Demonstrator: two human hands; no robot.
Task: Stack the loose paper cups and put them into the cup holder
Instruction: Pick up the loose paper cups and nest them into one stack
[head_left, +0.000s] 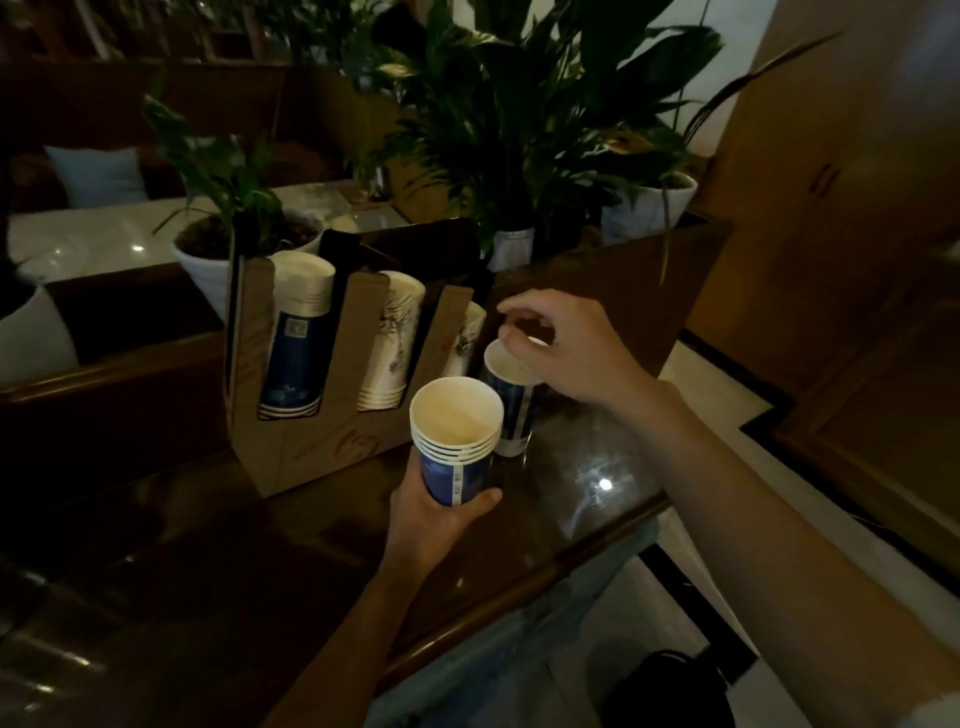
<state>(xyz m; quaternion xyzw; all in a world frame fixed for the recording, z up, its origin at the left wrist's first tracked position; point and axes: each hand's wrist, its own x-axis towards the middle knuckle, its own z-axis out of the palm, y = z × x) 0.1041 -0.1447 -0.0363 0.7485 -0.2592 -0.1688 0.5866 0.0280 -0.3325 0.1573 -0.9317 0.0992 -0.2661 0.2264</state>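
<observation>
My left hand (431, 512) grips a stack of several blue paper cups (457, 441), held upright above the dark table (208, 545). Just right of it a single blue cup (511, 410) stands on the table. My right hand (561, 348) is over that cup with thumb and fingers pinching its rim. The brown cup holder (306, 436) stands to the left, with three slanted slots: a blue cup stack (296, 353) in the left one, white patterned stacks (392, 343) in the middle and right (467, 338).
Potted plants in white pots (208, 270) stand behind the holder, and more (649, 208) at the back right. The table's edge (571, 561) runs diagonally at the lower right, with pale floor beyond. A dark object (670, 691) lies on the floor.
</observation>
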